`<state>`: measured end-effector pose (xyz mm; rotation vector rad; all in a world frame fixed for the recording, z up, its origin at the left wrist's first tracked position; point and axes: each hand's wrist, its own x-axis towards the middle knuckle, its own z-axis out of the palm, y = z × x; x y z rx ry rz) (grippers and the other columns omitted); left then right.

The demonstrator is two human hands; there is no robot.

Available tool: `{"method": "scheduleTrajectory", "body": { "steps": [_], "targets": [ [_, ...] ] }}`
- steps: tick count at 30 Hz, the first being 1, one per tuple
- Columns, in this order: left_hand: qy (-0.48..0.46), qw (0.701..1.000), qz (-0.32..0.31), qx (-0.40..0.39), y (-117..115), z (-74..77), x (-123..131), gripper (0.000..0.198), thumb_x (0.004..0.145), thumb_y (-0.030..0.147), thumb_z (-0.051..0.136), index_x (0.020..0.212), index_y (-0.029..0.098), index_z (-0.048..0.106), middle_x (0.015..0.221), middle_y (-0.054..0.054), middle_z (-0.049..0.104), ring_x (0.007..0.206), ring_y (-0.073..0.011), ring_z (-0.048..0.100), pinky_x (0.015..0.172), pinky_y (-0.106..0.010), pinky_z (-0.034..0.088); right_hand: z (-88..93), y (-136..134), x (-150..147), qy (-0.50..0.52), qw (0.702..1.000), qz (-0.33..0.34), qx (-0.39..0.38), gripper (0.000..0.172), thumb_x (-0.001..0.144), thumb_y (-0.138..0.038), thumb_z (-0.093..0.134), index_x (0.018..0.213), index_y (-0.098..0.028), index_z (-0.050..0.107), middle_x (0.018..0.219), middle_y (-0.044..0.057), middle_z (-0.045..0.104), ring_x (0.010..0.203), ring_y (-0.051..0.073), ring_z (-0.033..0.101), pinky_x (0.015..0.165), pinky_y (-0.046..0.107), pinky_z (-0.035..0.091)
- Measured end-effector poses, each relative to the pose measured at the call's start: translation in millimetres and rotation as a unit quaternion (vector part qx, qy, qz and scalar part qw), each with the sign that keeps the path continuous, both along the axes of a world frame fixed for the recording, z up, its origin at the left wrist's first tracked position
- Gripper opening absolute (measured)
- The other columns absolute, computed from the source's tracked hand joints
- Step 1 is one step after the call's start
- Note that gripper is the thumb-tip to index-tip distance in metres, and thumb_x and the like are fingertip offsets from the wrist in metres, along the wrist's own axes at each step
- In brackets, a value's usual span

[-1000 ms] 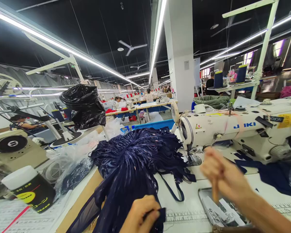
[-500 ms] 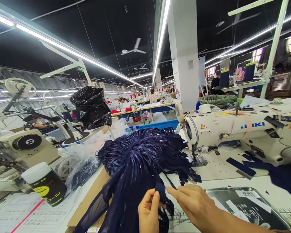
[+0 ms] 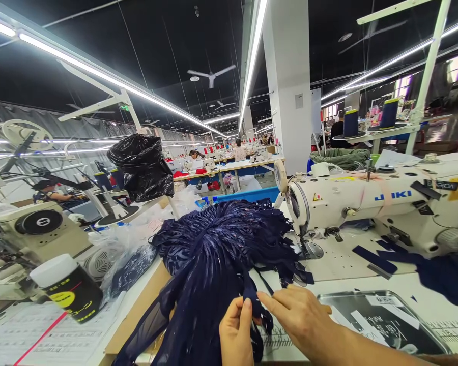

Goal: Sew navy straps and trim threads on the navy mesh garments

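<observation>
Low in the middle of the head view, my left hand (image 3: pixel 237 330) pinches a narrow navy fabric strip (image 3: pixel 251 292) between thumb and fingertips. My right hand (image 3: pixel 299 315) is closed with its index fingertip at the strip's right edge; its thumb is hidden. A tan stub (image 3: pixel 325 308) shows behind the right knuckles, and I cannot tell whether the hand holds it. The strip hangs against a large heap of navy sheer fabric pieces (image 3: pixel 221 234), whose long ends trail down beside my left hand. Dark loops of strip dangle below my fingers.
To the right stands a white sewing machine (image 3: pixel 351 203), with navy scraps (image 3: pixel 374 260) on its bed. A metal tray (image 3: pixel 328 296) holds paper labels near my right forearm. At left are a black bottle-like container (image 3: pixel 76 295), printed sheets (image 3: pixel 26 333) and a cardboard edge (image 3: pixel 137 317).
Both hands stay at the strip, with my right index fingertip slightly closer to my left hand. The whole view has shifted slightly.
</observation>
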<state>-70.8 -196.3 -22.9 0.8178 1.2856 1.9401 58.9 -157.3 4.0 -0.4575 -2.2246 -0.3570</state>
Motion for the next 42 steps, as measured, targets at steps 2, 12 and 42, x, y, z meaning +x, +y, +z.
{"method": "scheduleTrajectory", "body": {
  "steps": [2,12,42],
  "targets": [
    [0.002,1.0,-0.002,0.001,-1,0.5,1,0.037,0.054,0.051,0.071,0.054,0.015,0.061,0.046,0.004,0.05,0.045,-0.0079,0.04,0.049,-0.018,0.034,0.2,0,0,-0.01,1.0,0.002,0.0,0.034,0.081,-0.002,0.031,0.105,-0.008,0.054,0.059,0.002,0.054,0.046,0.014,0.046,0.048,0.027,0.032],
    [0.056,0.998,0.009,0.001,-5,7.4,3,0.036,0.059,0.051,0.068,0.057,0.015,0.06,0.047,0.004,0.047,0.047,-0.01,0.041,0.05,-0.02,0.035,1.5,-1,0,-0.019,1.0,0.003,-0.005,0.033,0.08,-0.001,0.032,0.103,-0.007,0.054,0.061,0.004,0.055,0.049,0.015,0.048,0.051,0.028,0.033],
    [0.088,0.996,0.005,0.0,-9,16.6,5,0.036,0.061,0.05,0.067,0.056,0.016,0.059,0.046,0.005,0.043,0.045,-0.0086,0.037,0.046,-0.019,0.034,8.1,1,7,-0.095,0.995,0.034,0.019,0.029,0.08,-0.002,0.038,0.104,-0.003,0.053,0.066,0.006,0.058,0.055,0.017,0.051,0.051,0.03,0.033]
  ]
}}
